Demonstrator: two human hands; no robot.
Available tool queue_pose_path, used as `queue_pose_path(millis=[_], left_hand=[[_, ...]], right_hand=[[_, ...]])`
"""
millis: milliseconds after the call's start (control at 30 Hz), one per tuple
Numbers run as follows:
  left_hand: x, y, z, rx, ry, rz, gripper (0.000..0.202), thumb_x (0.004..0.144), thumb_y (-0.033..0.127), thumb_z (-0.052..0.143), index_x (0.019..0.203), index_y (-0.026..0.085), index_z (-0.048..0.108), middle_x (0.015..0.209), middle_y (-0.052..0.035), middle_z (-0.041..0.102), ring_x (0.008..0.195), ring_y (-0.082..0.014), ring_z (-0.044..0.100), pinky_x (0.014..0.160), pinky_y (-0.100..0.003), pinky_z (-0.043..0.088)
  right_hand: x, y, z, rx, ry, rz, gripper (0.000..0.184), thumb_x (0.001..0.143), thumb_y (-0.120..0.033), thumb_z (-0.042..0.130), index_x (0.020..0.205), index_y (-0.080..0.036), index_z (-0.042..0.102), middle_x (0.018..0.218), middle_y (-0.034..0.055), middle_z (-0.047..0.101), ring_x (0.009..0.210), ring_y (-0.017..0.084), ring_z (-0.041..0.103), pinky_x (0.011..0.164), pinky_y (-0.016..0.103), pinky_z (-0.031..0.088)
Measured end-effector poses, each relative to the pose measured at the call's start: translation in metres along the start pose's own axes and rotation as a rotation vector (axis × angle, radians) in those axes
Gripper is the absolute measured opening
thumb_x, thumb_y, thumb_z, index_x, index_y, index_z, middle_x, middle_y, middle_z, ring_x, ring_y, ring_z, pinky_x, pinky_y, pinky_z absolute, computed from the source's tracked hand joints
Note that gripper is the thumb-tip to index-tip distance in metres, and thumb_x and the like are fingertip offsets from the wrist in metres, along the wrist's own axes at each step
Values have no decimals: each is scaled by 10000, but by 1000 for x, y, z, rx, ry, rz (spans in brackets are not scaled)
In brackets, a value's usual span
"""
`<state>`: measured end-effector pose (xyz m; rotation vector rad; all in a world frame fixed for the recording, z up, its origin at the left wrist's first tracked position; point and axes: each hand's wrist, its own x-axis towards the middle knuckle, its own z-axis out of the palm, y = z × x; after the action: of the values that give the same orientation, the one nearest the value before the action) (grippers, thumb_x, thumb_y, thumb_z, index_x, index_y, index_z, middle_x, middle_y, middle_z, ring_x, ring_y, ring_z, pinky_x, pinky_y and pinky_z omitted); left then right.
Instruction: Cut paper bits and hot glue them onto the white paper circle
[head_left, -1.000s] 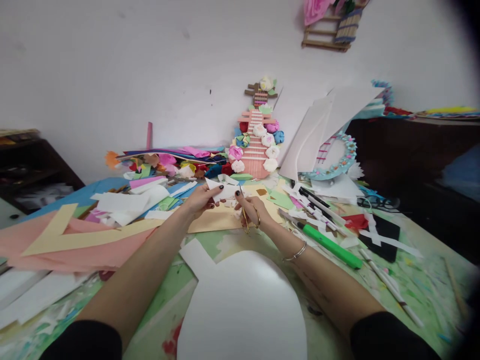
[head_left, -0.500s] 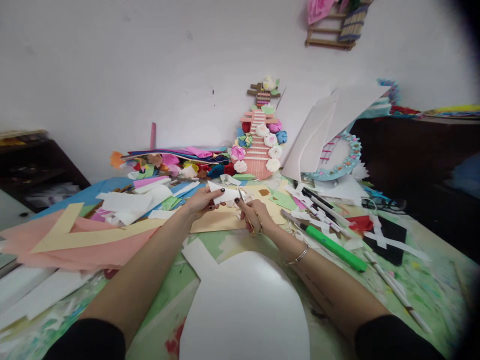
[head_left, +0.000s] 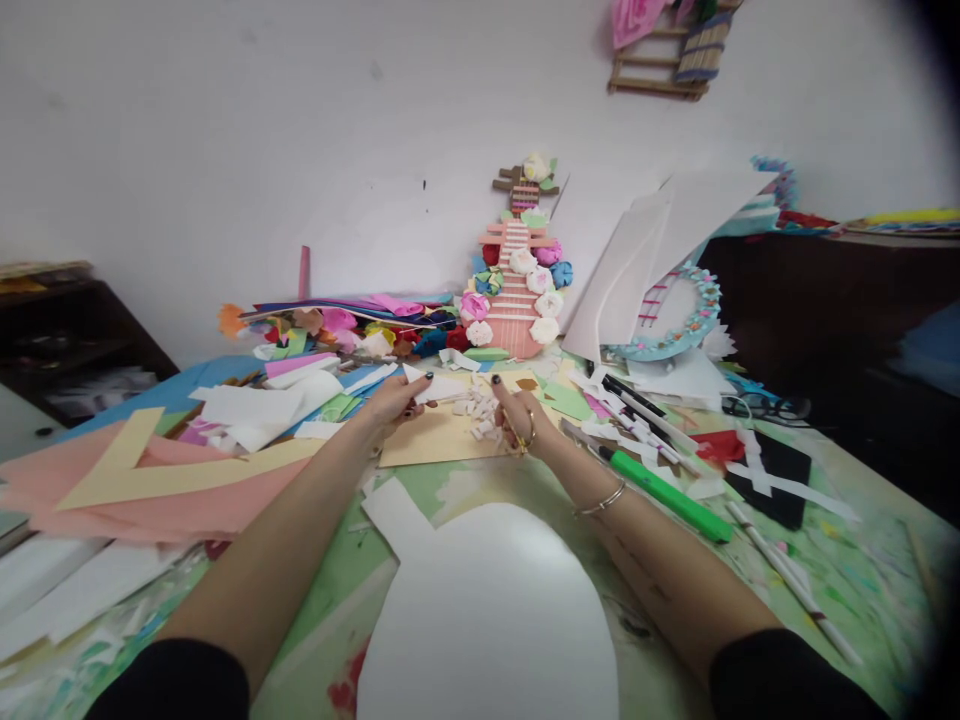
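Observation:
My left hand [head_left: 394,403] pinches a piece of white paper [head_left: 439,386] between thumb and fingers. Facing it, my right hand [head_left: 517,415] is closed around gold-handled scissors [head_left: 531,430]; their blades are mostly hidden by the fingers. Small white paper scraps [head_left: 480,408] lie between the hands on a cream sheet of card [head_left: 427,440]. Nearer to me rests a large rounded white cutout [head_left: 495,610] with a strip-like arm at its upper left.
A flower-covered pink paper instrument [head_left: 514,290] leans on the wall. To the right lie a green cutter [head_left: 667,495], pens and a black piece [head_left: 772,485]. Salmon tissue paper [head_left: 187,500] and white paper pieces cover the left side.
My right hand has moved a little to the right, away from the white paper, with the scissors. My left hand has shifted slightly left, still holding the paper.

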<state>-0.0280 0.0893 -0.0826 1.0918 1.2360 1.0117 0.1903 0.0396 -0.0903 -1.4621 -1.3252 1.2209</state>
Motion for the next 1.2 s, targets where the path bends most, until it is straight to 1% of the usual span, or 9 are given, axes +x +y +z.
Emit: queue_pose_path(millis=[100, 267, 500, 633, 733, 800, 867, 1000, 1200], left_hand=[[10, -4, -19, 27, 123, 20, 126, 798, 176, 658, 775, 121, 547, 578, -49, 648, 347, -39, 453, 330, -104, 297], [25, 0, -33, 80, 193, 37, 128, 755, 65, 639, 748, 124, 526, 607, -60, 649, 469, -92, 577, 441, -146, 431], [66, 17, -33, 404, 366, 98, 174, 753, 204, 702, 717, 136, 546, 556, -52, 626, 478, -142, 575, 465, -199, 394], [75, 23, -39, 654, 589, 212, 287, 645, 195, 785, 806, 143, 553, 755, -136, 671, 808, -285, 645, 593, -265, 407], [70, 25, -35, 779, 682, 331, 374, 665, 179, 760, 962, 141, 535, 972, -194, 647, 1051, -350, 565, 707, -309, 406], [64, 24, -24, 881, 567, 442, 261, 733, 201, 691, 950, 143, 557, 958, -181, 641, 1054, -346, 553, 748, -325, 399], [59, 20, -5, 972, 343, 548, 109, 765, 230, 648, 833, 157, 603, 877, -137, 647, 971, -306, 579, 767, -314, 396], [52, 3, 43, 985, 36, 615, 127, 714, 310, 694, 719, 184, 680, 846, -73, 658, 854, -226, 592, 779, -278, 408], [55, -15, 89, 871, 17, 563, 110, 601, 263, 732, 632, 164, 693, 838, -92, 646, 854, -248, 581, 750, -300, 422]], right_hand=[[9, -5, -19, 82, 99, -14, 660, 828, -752, 348, 494, -191, 442, 295, -28, 339, 265, 90, 370, 308, 204, 300], [15, -8, -37, 165, 168, -1, 655, 820, -764, 341, 513, -194, 442, 315, -31, 338, 282, 92, 377, 309, 204, 320], [16, -2, -38, 144, 136, 10, 668, 774, -772, 439, 518, -159, 511, 302, -28, 339, 255, 96, 377, 284, 206, 295], [12, -9, -42, 147, 94, 52, 654, 783, -759, 448, 572, -147, 532, 317, -9, 392, 282, 130, 452, 293, 228, 359], [11, -15, -48, 140, 104, 93, 611, 811, -709, 476, 617, -134, 544, 379, 27, 486, 355, 158, 546, 338, 246, 439], [11, -18, -54, 126, 100, 110, 571, 828, -661, 509, 631, -127, 554, 404, 37, 516, 375, 153, 560, 361, 241, 457], [11, -19, -59, 117, 80, 114, 540, 853, -608, 522, 626, -120, 562, 414, 41, 530, 349, 119, 519, 358, 217, 434], [8, -22, -65, 95, 44, 89, 549, 877, -581, 504, 611, -107, 579, 388, 11, 479, 297, 53, 370, 312, 177, 312], [3, -21, -66, 19, 31, 58, 633, 816, -711, 469, 583, -128, 556, 373, -50, 341, 292, 49, 302, 307, 188, 238]])
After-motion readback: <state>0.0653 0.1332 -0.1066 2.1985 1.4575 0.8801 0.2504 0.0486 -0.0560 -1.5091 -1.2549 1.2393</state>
